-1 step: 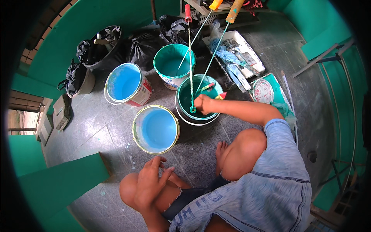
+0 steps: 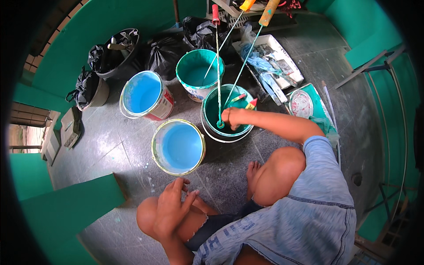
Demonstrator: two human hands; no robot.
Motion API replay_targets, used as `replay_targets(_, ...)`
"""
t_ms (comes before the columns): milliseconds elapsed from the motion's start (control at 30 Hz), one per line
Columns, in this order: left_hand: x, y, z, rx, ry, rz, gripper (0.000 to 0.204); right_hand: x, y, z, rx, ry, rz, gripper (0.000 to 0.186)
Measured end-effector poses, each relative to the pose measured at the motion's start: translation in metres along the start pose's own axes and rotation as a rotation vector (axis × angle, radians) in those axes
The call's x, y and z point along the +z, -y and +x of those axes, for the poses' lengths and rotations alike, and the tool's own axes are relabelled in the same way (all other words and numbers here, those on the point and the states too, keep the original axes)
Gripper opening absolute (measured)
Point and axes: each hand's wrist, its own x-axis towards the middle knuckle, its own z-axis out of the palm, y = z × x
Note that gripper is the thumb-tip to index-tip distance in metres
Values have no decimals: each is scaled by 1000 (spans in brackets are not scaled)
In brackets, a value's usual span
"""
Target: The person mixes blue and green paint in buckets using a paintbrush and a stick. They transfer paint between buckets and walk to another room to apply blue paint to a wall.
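Note:
My right hand [image 2: 234,118] reaches over the rim into a green-coated bucket [image 2: 211,106]. Its fingers are curled downward and closed; what they hold, if anything, is hidden. Just left of them is the green-smeared lower end of a red-handled rod [image 2: 215,15]. A second rod with a worn orange handle [image 2: 268,13] also leans in this bucket. Beside my wrist, a handle with a red tip and yellow body [image 2: 251,104] sticks up at the rim. My left hand [image 2: 172,205] rests on my left knee, loosely bent with fingers apart, below a bucket of light blue liquid [image 2: 179,171].
Another blue-filled bucket [image 2: 154,111] and a bucket with teal liquid [image 2: 198,93] stand farther off. Black bags [image 2: 163,55] line the back. A white tray [image 2: 291,66] with blue gloves and a green tray [image 2: 321,99] lie right. A green ledge [image 2: 75,203] juts in at left.
My right hand has barely shifted inside the bucket, and the red-tipped handle beside it sits slightly higher. My left hand stays on the knee.

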Motion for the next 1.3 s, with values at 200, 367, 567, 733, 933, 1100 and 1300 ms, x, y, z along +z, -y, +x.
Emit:
replay_targets(200,-2,2,-1,-16,8,1,30,-17,6,-5,106,31,-31,25)
replay_targets(367,-1,2,0,-10,4,7,30,-11,3,-8,103,-3,36,32)
replay_targets(567,-3,0,0,-15,5,-28,30,-32,0,-28,146,38,72,56)
replay_targets(733,0,1,3,26,-34,16,30,-59,-17,-73,265,-180,248,46)
replay_targets(933,-1,2,10,89,-118,2,29,-97,-29,-136,172,-100,553,65)
replay_targets(1100,-8,-27,16,164,-218,-161,28,-58,-47,-145,9,-412,670,61)
replay_targets(1300,32,-55,47,130,-128,-431,30,-38,-38,-144,-29,-439,1368,36)
